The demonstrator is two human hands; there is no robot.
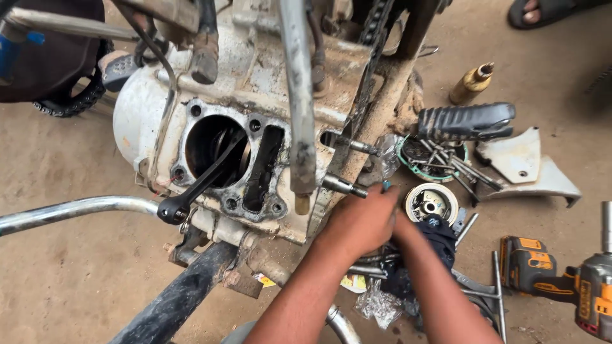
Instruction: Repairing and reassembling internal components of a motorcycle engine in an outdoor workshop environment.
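Note:
A dirty white motorcycle engine case (255, 95) sits in its frame, its round cylinder opening bare. A black connecting rod (201, 185) sticks out of that opening. Two metal studs (344, 186) project from the case's right side. My left hand (360, 222) reaches in just below these studs, with its fingers curled against the case. My right hand (400, 220) comes in beside it and is mostly hidden behind the left one. I cannot tell what either hand holds.
A round metal part (431, 202), a bowl of bolts and tools (440, 156), a black footpeg (465, 121) and a white cover plate (523, 162) lie on the dirt at right. A yellow-black impact driver (561, 280) lies at lower right. A chrome pipe (70, 209) crosses at left. Another person's sandalled foot (542, 9) shows top right.

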